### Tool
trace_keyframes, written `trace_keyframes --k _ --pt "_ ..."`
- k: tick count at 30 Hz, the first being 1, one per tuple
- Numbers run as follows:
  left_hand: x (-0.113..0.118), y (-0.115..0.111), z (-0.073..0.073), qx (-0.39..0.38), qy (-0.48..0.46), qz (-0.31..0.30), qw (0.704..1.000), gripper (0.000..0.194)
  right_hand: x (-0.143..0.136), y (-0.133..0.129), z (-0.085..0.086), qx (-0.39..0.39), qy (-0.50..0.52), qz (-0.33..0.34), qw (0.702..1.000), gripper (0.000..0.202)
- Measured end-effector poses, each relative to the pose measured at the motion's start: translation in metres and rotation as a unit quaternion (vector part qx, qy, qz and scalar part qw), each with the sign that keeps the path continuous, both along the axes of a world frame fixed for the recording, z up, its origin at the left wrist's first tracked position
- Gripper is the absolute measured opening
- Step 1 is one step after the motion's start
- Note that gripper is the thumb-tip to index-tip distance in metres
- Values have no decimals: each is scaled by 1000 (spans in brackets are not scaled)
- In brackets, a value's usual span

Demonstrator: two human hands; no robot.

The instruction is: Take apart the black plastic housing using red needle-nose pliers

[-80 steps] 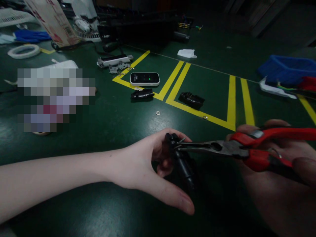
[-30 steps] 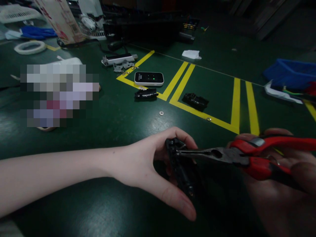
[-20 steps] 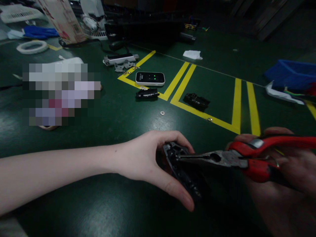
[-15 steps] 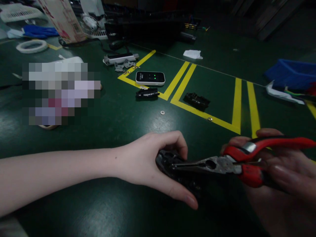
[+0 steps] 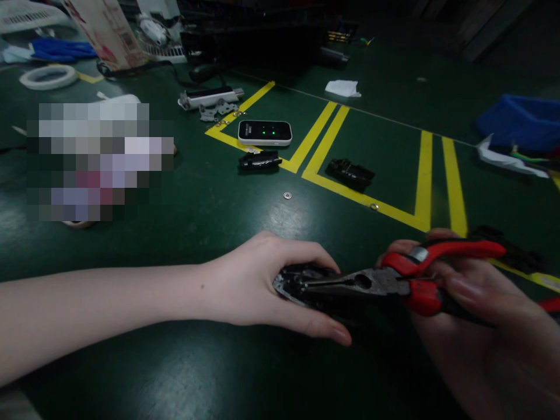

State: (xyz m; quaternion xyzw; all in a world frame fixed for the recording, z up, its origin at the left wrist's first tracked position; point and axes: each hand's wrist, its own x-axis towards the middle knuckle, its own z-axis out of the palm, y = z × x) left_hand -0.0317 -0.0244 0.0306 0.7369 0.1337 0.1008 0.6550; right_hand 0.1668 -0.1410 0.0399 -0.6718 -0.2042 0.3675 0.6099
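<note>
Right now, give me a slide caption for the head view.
Left hand holds a black part while red-handled pliers in the right hand meet it above a green tabletop.

Left hand point(image 5: 258, 286): a black part point(image 5: 289, 282) is held between thumb and fingers.
Right hand point(image 5: 468, 303): red-handled pliers point(image 5: 391, 282) are gripped, their long tips set at the black part.
Table point(image 5: 175, 373): its green top is marked with yellow tape point(image 5: 423, 181).
Device point(image 5: 265, 129): two green lights are lit on its dark face; a glossy black piece point(image 5: 259, 162) is placed just in front.
Second black piece point(image 5: 351, 174): it is bordered by the tape.
Washer point(image 5: 287, 196): it is seen nearer the hands.
</note>
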Motion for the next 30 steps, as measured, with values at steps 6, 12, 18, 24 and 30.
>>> trace_keyframes --k 6,12,18,24,30 --pt "2 -4 9 22 10 39 999 35 6 1 3 35 -8 55 998 39" --pt "2 -4 9 50 23 36 998 34 8 -4 -2 60 -12 93 994 46" --pt "3 -3 10 37 47 41 997 33 1 -7 -3 32 14 107 994 35" --pt "3 -3 11 41 50 37 997 34 13 -5 -1 48 -3 84 995 42" --pt "1 -3 6 55 24 42 997 35 23 -2 0 52 -18 57 997 50"
